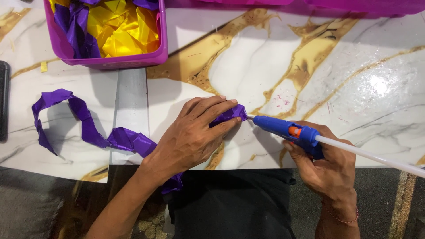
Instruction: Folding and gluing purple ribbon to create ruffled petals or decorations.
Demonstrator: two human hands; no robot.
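A long purple satin ribbon (90,128) snakes across the white and gold marble-patterned tabletop (248,75). My left hand (195,132) presses the ribbon's folded end flat on the table, fingers closed over it. In my right hand (327,163) is a blue glue gun (287,132) with an orange trigger and a white glue stick poking out of its back. The gun's nozzle touches the purple tip beside my left fingertips.
A magenta plastic bin (110,59) holding yellow and purple ribbon pieces stands at the back left. More magenta bins (363,5) line the far edge. A dark object (3,99) lies at the left edge. The table's near edge runs just above my lap.
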